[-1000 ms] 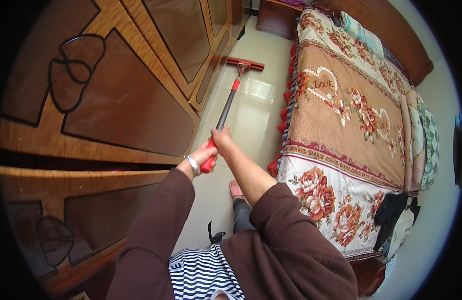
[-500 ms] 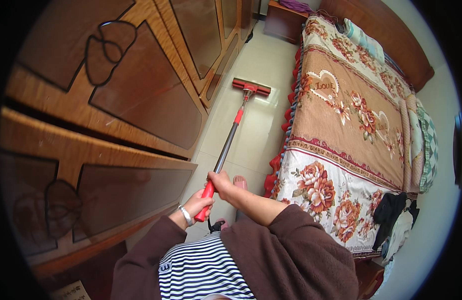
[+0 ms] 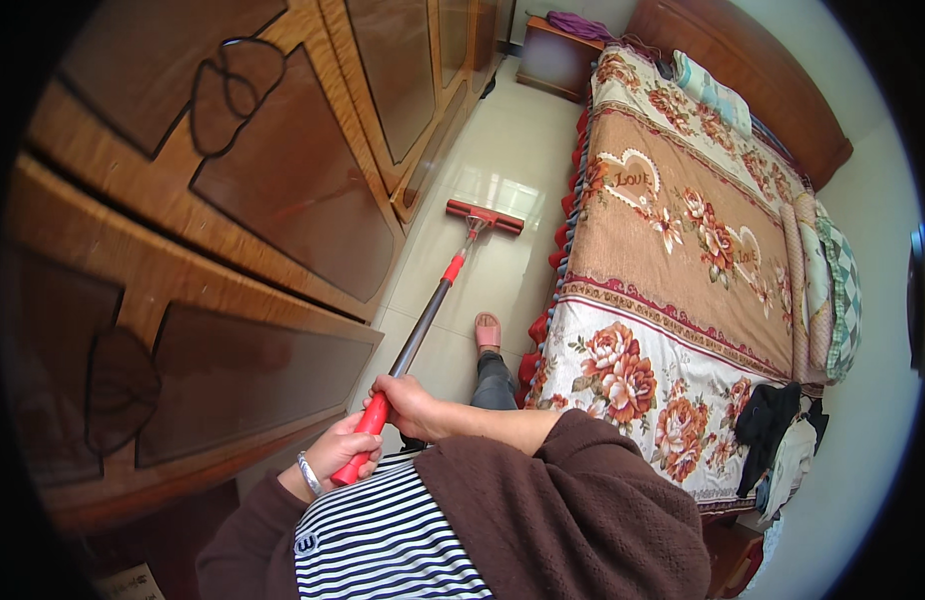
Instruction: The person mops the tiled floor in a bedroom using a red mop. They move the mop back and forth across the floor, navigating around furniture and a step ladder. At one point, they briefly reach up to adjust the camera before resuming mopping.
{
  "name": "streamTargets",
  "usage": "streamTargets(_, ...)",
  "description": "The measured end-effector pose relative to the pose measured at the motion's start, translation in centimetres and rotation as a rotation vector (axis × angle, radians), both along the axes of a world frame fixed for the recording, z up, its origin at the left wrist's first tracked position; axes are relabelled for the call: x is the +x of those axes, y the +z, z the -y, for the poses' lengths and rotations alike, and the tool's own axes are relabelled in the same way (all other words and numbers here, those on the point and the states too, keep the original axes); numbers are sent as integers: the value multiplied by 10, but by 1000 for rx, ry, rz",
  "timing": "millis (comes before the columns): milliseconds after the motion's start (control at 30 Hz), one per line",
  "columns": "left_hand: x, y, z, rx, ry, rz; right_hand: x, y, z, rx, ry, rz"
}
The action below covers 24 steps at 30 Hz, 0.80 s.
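A mop (image 3: 423, 326) with a dark grey pole, a red grip and a wide red head slants away from me. Its head (image 3: 486, 217) rests on the glossy pale floor (image 3: 453, 350) between the cabinets and the bed. My left hand (image 3: 340, 446) is wrapped round the red grip near its end, a silvery band at the wrist. Higher up, where grip meets pole, my right hand (image 3: 403, 402) is closed round it too. One foot in a pink slipper (image 3: 489, 330) stands to the right of the pole.
Wooden cabinets (image 3: 273, 160) with dark panels line the left side. On the right, a bed (image 3: 683, 260) with a flowered cover and red frill borders the strip of floor. A bedside cabinet (image 3: 555, 65) stands at the far end. Dark and white clothes (image 3: 773, 430) hang over the bed's near corner.
The mop has been drawn back toward me, its head nearer and slightly left. Both hands have come down and left with the grip. The slippered foot and lower leg now show more fully.
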<state>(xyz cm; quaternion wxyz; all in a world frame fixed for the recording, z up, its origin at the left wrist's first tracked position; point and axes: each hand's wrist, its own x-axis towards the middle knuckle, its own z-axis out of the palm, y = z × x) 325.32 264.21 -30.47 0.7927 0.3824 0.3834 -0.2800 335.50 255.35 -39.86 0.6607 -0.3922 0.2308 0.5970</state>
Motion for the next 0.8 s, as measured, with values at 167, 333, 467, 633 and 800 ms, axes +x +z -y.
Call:
streamTargets(167, 129, -33, -3, 87, -77, -33, 113, -46, -11, 20, -133, 25)
streamTargets(333, 327, -116, -2, 245, -289, 78, 302, -127, -26, -231, -235, 298)
streamTargets(467, 481, -180, 14, 291, -343, 174, 463, -168, -13, -568, -149, 576)
streamTargets(633, 545, -206, 52, 281, -290, 213, 533, -177, 29, -603, -136, 596)
streamTargets(800, 459, -203, 59, 354, -345, 272, 455, -179, 32, -793, 4, 685)
